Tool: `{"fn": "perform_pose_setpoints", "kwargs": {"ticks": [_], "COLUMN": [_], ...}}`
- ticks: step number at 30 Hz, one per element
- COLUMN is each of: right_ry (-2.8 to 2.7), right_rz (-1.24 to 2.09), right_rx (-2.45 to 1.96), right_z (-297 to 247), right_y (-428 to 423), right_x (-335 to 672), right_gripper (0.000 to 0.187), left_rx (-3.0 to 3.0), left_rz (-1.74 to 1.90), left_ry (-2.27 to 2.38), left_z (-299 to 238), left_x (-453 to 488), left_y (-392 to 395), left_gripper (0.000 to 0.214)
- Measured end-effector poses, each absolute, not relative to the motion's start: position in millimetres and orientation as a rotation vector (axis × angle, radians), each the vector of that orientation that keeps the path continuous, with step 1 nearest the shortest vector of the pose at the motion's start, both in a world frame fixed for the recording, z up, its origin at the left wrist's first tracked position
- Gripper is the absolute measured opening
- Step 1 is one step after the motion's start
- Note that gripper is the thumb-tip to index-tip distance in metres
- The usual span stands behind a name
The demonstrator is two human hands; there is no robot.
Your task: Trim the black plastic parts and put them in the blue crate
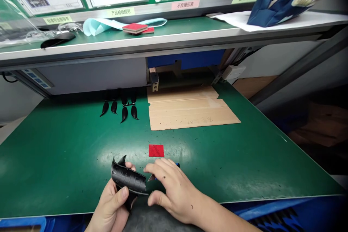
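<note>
One curved black part [128, 178] sits low, left of centre in the frame, clasped between your left hand's [115, 201] thumb and fingers. Just beside its right end, your right hand [175, 188] has thumb and forefinger well parted; whether it grips the bladed tool [151, 178] there, you cannot tell.

Left fingers [119, 199] curled — right fingers [157, 170] arched

green label [120, 11] reads 产品检验规范, pink label [185, 4] 不良履历表.
</note>
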State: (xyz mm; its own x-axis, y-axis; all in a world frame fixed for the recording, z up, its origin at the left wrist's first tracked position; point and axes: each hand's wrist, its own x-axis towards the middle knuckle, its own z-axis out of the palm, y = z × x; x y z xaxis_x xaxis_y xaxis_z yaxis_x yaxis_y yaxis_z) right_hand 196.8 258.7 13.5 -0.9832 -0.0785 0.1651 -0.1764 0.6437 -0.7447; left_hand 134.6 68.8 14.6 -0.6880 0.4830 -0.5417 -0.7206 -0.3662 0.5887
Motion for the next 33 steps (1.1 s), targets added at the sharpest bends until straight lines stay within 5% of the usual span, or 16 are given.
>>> {"fn": "perform_pose_setpoints", "kwargs": {"ticks": [8,16,21,30,33], "right_ry": [-2.866,-3.014,-2.968,-2.73,-2.642], "right_rz": [0.907,0.621,0.591,1.493,1.539], "right_rx": [0.17,0.282,0.391,0.584,0.409], "right_z": [8.5,5.5,-1.5,-9.1,-7.9], "right_y": [255.0,257.2,258.2,265.8,260.7], "right_x": [202.1,202.1,204.1,204.0,203.9], "right_gripper": [0.067,0.028,0.024,0.058,0.066], "left_rx": [-0.182,-0.053,0.054,0.141,0.036], "left_rz": [2.159,2.144,2.095,2.103,2.146], "left_ry": [1.413,1.45,1.444,1.422,1.399], "left_z": [17.3,12.0,8.5,2.2,5.8], "left_x": [147.5,149.0,151.2,150.4,152.0], "left_y": [75.0,72.4,67.7,67.1,71.1], "left_gripper": [0.053,0.046,0.042,0.041,0.044]}}
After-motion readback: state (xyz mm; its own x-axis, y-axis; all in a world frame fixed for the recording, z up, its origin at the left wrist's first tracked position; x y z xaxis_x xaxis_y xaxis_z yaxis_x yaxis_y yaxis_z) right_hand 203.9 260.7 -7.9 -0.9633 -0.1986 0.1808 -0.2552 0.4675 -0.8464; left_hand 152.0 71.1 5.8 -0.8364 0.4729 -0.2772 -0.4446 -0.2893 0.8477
